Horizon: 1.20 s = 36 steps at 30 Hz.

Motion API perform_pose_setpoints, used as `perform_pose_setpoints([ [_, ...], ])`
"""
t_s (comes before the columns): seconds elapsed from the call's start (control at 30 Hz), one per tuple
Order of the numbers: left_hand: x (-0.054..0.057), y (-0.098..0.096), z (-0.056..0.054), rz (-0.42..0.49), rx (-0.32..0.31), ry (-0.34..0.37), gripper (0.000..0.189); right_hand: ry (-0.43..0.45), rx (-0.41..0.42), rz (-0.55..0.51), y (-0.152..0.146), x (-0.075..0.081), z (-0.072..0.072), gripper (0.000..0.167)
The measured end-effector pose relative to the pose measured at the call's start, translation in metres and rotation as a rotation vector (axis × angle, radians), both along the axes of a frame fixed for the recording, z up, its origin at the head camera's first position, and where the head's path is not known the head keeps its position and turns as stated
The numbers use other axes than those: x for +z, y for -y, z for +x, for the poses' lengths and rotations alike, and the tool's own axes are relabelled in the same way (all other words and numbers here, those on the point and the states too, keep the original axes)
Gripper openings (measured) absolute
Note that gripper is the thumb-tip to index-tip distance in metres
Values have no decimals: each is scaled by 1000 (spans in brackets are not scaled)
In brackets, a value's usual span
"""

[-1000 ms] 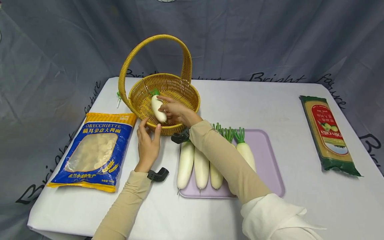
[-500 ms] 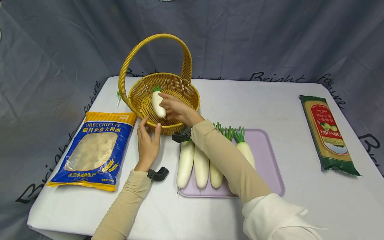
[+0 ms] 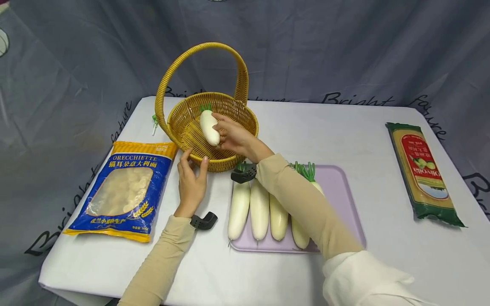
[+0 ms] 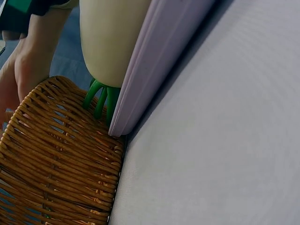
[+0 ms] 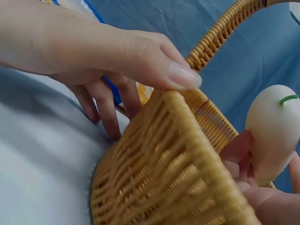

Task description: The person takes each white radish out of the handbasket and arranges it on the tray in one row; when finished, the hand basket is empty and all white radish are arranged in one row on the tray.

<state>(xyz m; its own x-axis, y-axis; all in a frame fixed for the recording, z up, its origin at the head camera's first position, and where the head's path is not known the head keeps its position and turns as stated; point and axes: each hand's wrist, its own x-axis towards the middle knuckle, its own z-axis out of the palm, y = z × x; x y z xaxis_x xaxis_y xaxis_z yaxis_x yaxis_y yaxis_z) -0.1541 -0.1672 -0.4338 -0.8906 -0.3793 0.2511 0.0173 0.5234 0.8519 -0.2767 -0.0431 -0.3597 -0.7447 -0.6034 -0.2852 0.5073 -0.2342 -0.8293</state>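
Observation:
My right hand [image 3: 235,138] pinches a white radish [image 3: 208,127] with green leaf stalks, holding it over the inside of the yellow wicker basket [image 3: 190,138]. The leafy end points away from me. In the right wrist view, fingers and thumb sit on both sides of that radish [image 5: 276,126]. My left hand [image 3: 192,182] rests at the basket's near left rim, its thumb tip on the rim and several fingers hanging outside the wall. Several larger white radishes [image 3: 239,212] lie side by side on a lilac tray [image 3: 338,199], partly hidden beneath my right forearm.
Left of the basket lies a blue and yellow bag of orecchiette [image 3: 120,191]. A green and tan pasta packet [image 3: 423,170] is at the far right. Beside the basket handle is a small green-and-white stick-like item [image 3: 155,125]. The tray stands close against the basket's near right side.
My right hand has moved the radish up and slightly away from the basket's near rim. The left hand stays at the rim. The whole head view has shifted a little.

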Motion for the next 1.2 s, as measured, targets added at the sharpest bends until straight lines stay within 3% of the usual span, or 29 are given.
perform_pose_setpoints([
  [0.23, 3, -1, 0, 0, -6, 16, 56, 12, -2, -67, -33, 7, 4, 53],
  [0.57, 3, 0, 2, 1, 0, 14, 55, -73, 69, -73, -99, 21, 16, 55],
  [0.77, 3, 0, 3, 5, -4, 16, 56, -99, 74, -39, -140, 28, 40, 56],
  [0.97, 3, 2, 3, 11, -6, -11, 55, -71, 47, -94, -178, 29, 68, 57],
  [1.2, 2, -1, 3, 17, -14, -3, 57, -209, 27, -132, -237, 11, 108, 51],
])
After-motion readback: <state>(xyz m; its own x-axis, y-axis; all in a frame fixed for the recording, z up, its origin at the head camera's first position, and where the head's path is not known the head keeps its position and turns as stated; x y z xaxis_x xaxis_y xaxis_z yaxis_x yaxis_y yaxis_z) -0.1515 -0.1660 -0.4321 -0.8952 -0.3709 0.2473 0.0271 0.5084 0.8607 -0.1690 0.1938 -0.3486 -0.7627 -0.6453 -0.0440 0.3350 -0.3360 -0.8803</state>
